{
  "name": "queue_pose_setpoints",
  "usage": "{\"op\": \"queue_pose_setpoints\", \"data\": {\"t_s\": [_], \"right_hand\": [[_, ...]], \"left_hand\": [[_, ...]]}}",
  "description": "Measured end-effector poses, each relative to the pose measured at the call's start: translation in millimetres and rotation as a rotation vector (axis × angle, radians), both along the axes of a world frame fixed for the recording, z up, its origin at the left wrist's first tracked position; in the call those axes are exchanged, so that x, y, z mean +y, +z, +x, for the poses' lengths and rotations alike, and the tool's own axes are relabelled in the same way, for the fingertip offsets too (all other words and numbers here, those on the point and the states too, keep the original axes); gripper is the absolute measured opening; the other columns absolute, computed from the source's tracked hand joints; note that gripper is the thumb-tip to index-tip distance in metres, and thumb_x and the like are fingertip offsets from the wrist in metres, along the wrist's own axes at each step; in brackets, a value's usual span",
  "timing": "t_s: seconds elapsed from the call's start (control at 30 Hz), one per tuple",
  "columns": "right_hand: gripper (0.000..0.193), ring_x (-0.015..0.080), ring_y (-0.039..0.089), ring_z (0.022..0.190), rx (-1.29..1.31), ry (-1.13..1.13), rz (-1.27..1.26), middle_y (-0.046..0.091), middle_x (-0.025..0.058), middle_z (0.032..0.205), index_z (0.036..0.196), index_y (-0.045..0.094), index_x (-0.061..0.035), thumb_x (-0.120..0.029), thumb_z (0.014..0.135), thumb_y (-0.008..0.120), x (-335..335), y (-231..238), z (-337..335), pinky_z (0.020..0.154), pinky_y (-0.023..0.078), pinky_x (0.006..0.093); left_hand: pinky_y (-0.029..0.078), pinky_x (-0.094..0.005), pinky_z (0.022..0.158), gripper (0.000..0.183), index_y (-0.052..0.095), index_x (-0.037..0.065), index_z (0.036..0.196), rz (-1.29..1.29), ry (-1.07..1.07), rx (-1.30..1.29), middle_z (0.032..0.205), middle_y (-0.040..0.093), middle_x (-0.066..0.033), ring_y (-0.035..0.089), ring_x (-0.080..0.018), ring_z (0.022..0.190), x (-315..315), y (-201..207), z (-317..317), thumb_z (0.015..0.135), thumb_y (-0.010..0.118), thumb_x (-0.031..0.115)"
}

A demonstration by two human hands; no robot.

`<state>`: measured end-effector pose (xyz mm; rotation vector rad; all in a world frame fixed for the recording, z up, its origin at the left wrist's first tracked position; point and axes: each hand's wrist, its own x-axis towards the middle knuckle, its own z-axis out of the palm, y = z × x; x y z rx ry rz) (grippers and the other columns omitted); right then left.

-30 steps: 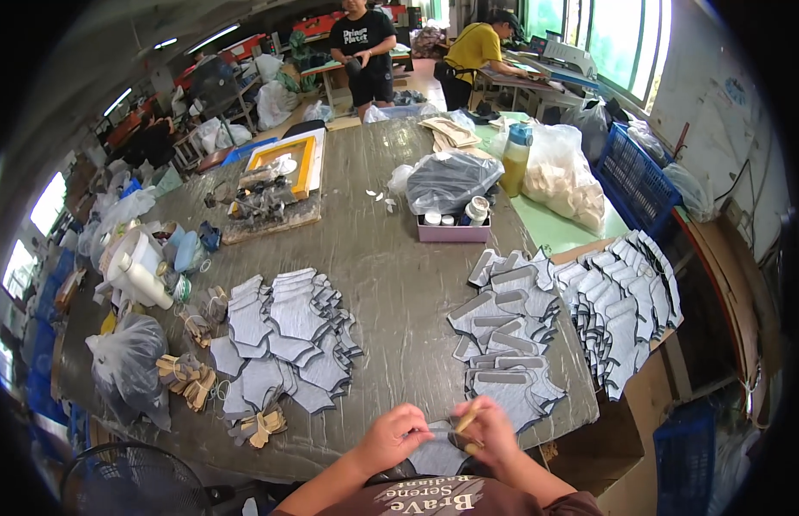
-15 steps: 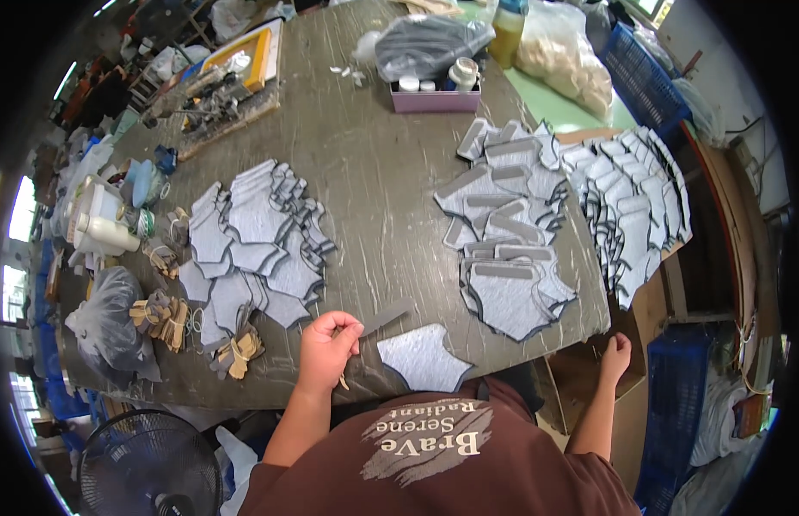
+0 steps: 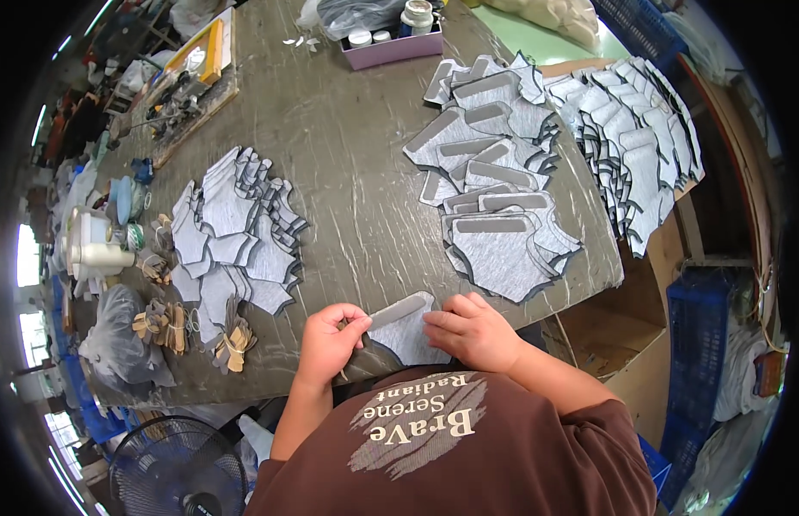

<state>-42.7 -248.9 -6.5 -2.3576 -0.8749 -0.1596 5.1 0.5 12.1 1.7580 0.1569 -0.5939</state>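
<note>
A light grey, dark-edged cut fabric piece [image 3: 410, 334] lies at the near edge of the table. Along its upper edge rests a dark grey strip [image 3: 398, 311]. My left hand [image 3: 331, 342] pinches the strip's left end between thumb and forefinger, its other fingers curled in. A small tan end pokes out below that hand; what it belongs to is hidden. On the other side, my right hand [image 3: 475, 331] grips the piece's right edge with bent fingers, thumb out of sight. Beyond it lies a pile of similar pieces with grey strips on them [image 3: 498, 249].
Left on the table is a pile of fabric pieces without strips [image 3: 232, 228], beside tied strip bundles [image 3: 234, 342] and a plastic bag [image 3: 120, 331]. A purple box [image 3: 393, 52] with jars stands far back. More pieces [image 3: 645, 146] lie past the right edge; a fan [image 3: 178, 469] stands lower left.
My right hand has come up from beside the table onto the fabric piece. The strip in my left hand now lies along the piece's upper edge, and the piece is turned. The view has shifted.
</note>
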Motion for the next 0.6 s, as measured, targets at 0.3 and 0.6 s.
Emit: {"op": "queue_pose_setpoints", "data": {"t_s": [0.3,0.6], "right_hand": [[0.019,0.0195,0.051,0.097,-0.059,-0.009,0.018,0.058,0.0009,0.103,0.083,0.066,-0.0074,-0.016,0.066,0.062,5.1,-5.8,0.2,0.079,0.041,0.0331],[0.013,0.0231,0.05,0.112,-0.156,0.035,-0.018,0.055,0.0068,0.095,0.078,0.061,-0.0054,-0.016,0.071,0.056,9.3,-8.8,4.8,0.085,0.04,0.036]], "left_hand": [[0.038,-0.018,0.049,0.003,0.065,0.001,0.08,0.056,-0.016,-0.018,0.064,0.058,0.0027,0.05,-0.0032,0.053,-2.7,0.3,0.2,0.082,0.065,0.004],[0.038,-0.018,0.047,0.005,0.065,0.001,0.079,0.099,-0.001,-0.038,0.065,0.059,0.0018,0.05,-0.0032,0.052,-6.4,1.5,-0.2,0.082,0.066,0.005]]}}
